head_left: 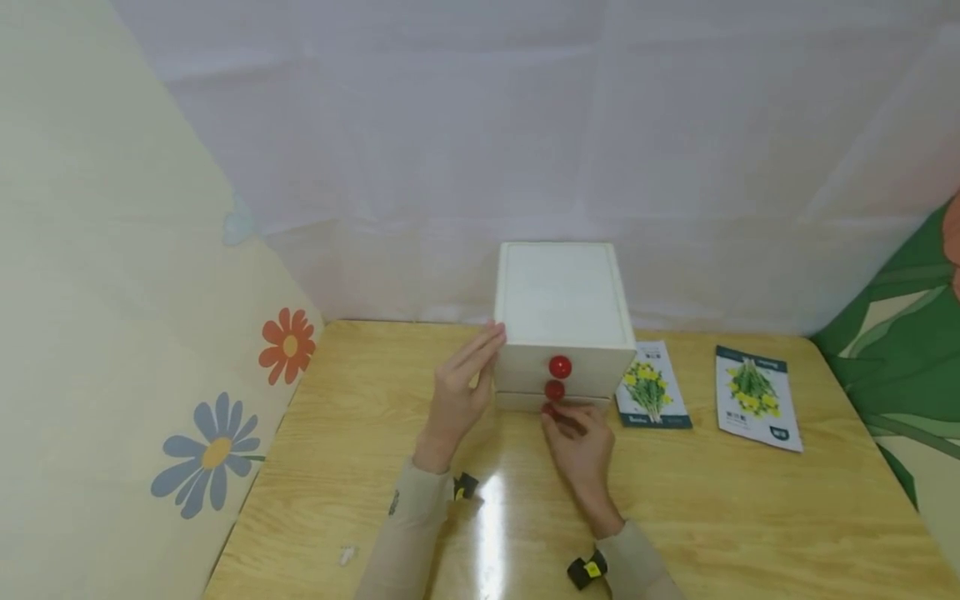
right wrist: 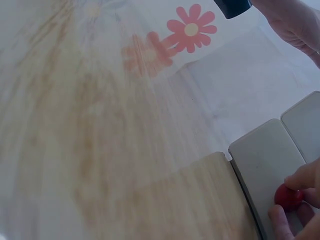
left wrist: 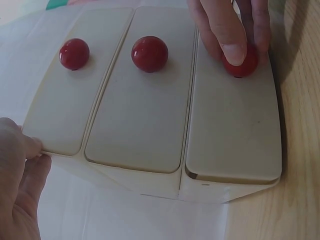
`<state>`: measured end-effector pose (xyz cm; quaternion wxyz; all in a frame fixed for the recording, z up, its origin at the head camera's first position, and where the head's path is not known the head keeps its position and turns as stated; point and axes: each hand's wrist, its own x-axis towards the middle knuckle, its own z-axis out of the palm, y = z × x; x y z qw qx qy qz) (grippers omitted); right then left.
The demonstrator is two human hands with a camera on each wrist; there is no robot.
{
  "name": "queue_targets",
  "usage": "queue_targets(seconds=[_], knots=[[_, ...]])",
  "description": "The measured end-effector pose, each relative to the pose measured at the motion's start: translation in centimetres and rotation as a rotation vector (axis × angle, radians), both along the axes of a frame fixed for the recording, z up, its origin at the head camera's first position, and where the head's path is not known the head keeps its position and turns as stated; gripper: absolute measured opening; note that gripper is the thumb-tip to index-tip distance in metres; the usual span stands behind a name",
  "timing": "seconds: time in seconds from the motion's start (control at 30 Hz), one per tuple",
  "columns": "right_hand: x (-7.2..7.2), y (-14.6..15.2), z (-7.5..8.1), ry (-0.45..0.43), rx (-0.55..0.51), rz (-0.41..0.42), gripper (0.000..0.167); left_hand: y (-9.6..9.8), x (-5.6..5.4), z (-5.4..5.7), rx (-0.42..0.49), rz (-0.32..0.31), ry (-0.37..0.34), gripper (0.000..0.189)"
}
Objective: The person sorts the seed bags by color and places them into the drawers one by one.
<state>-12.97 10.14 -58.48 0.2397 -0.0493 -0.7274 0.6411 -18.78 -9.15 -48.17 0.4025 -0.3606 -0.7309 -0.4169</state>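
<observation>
One off-white three-drawer cabinet [head_left: 562, 292], upright on the wood-grain surface [head_left: 360, 467], pale creased cloth [head_left: 450, 167] behind it at 12 o'clock. Clock is read around the cabinet, head view.

Three round red knobs, one per drawer front: top knob [head_left: 560, 367], middle knob [head_left: 555, 390], bottom knob [right wrist: 287, 199]. Right-hand grip [head_left: 583, 450] at 6 o'clock, pinching the bottom knob between thumb and fingertips. Left-hand grip [head_left: 461, 396] at 8 o'clock, fingers mostly straight, resting on the cabinet's upper left front corner. Bottom drawer front [left wrist: 232, 130] shows a thin dark gap at one edge in the left wrist view; can't tell if it sits proud.

Two printed packets, yellow flowers and green stems on each. Near packet [head_left: 652, 387] at 4 o'clock, just beside the cabinet, dark band toward 6; can't tell if they touch. Far packet [head_left: 756, 400] between 3 and 4 o'clock, well apart, dark band toward 12.

Small white item [head_left: 347, 554] between 7 and 8, too small to identify. Orange flower print [head_left: 288, 346] on the wall at 9, blue-grey flower print [head_left: 213, 454] between 8 and 9. Both arms in beige sleeves [head_left: 408, 525].
</observation>
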Motion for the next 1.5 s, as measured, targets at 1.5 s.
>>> queue_targets(seconds=[1.5], knots=[[2.7, 0.1, 0.0, 0.015, 0.011, 0.030, 0.028, 0.1, 0.1, 0.0, 0.014, 0.000, -0.002, 0.031]])
